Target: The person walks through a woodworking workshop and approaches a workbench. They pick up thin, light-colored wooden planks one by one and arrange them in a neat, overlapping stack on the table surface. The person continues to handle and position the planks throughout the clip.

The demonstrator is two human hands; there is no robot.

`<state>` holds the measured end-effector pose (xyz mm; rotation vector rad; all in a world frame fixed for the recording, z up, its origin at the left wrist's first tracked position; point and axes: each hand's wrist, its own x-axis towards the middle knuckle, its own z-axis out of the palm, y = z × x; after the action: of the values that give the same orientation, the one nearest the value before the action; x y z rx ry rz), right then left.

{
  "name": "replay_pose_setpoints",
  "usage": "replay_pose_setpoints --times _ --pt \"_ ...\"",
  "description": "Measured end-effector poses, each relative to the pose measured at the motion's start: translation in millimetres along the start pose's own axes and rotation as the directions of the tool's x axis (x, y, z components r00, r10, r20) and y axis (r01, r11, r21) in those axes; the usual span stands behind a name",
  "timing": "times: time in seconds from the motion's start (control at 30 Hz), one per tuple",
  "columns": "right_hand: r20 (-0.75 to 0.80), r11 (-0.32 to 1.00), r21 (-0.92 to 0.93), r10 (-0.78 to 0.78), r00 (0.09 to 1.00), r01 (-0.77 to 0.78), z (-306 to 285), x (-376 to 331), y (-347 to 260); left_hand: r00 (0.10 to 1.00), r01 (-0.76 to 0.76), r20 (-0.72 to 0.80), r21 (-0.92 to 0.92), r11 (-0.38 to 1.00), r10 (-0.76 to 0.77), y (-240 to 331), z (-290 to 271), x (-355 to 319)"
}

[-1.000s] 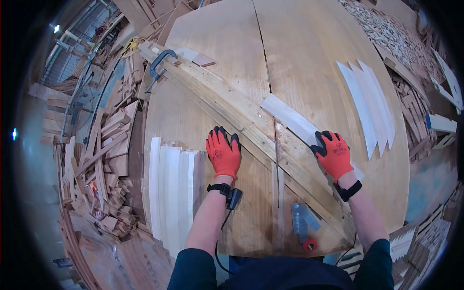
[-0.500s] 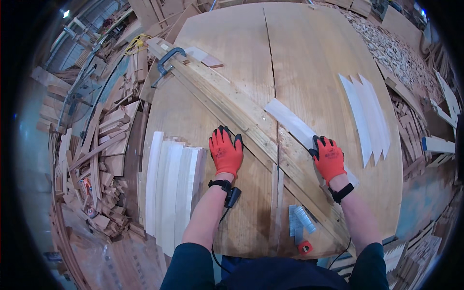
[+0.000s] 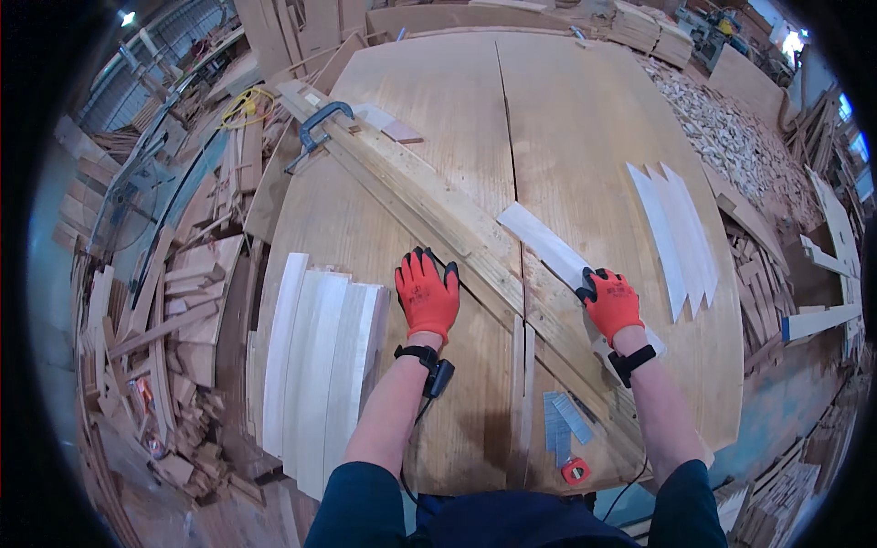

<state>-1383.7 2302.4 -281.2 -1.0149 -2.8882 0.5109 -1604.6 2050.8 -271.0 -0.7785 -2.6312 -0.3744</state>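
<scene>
My left hand (image 3: 427,290), in a red glove with dark fingertips, lies flat on the wooden tabletop. Its outstretched fingertips reach the near edge of the long wooden beams (image 3: 411,187) that run diagonally across the table. My right hand (image 3: 610,304), in a matching glove, is closed over a pale, flat wooden strip (image 3: 544,236). This strip lies along the far side of the beams, and part of it is hidden beneath the hand. A blue C-clamp (image 3: 318,121) grips the beams at their far left end.
Pale curved boards (image 3: 320,365) lie side by side at the left. Several pointed strips (image 3: 671,242) rest at the right. Grey metal strips (image 3: 557,422) and a red tape measure (image 3: 574,471) sit near the front edge. Wood scraps (image 3: 174,320) are heaped beside the table.
The view has tilted slightly, so the table appears a little lower. Both hands and the pale strip keep nearly the same places on the table.
</scene>
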Motion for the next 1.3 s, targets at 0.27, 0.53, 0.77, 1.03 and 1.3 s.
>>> replay_pose_setpoints --times 0.27,0.53,0.77,1.03,1.3 --pt "0.015 0.995 -0.072 0.072 0.997 -0.070 19 -6 -12 1.000 0.009 -0.009 0.005 1.000 -0.009 -11 17 -18" --pt "0.003 0.995 -0.091 0.051 0.999 -0.051 35 -2 -6 0.998 0.005 -0.058 0.015 1.000 -0.004 -13 24 -25" --pt "-0.198 0.998 -0.067 -0.011 0.980 -0.003 62 -11 10 0.993 -0.038 -0.110 -0.067 0.997 0.031 -5 22 -41" --pt "-0.067 0.995 -0.089 0.036 0.997 -0.042 28 -33 15 0.998 -0.022 -0.051 -0.057 0.998 0.019 14 27 -53" --pt "-0.058 0.997 -0.067 0.021 0.998 -0.025 26 -40 8 0.999 -0.023 -0.044 -0.043 0.999 0.022 6 23 -60"
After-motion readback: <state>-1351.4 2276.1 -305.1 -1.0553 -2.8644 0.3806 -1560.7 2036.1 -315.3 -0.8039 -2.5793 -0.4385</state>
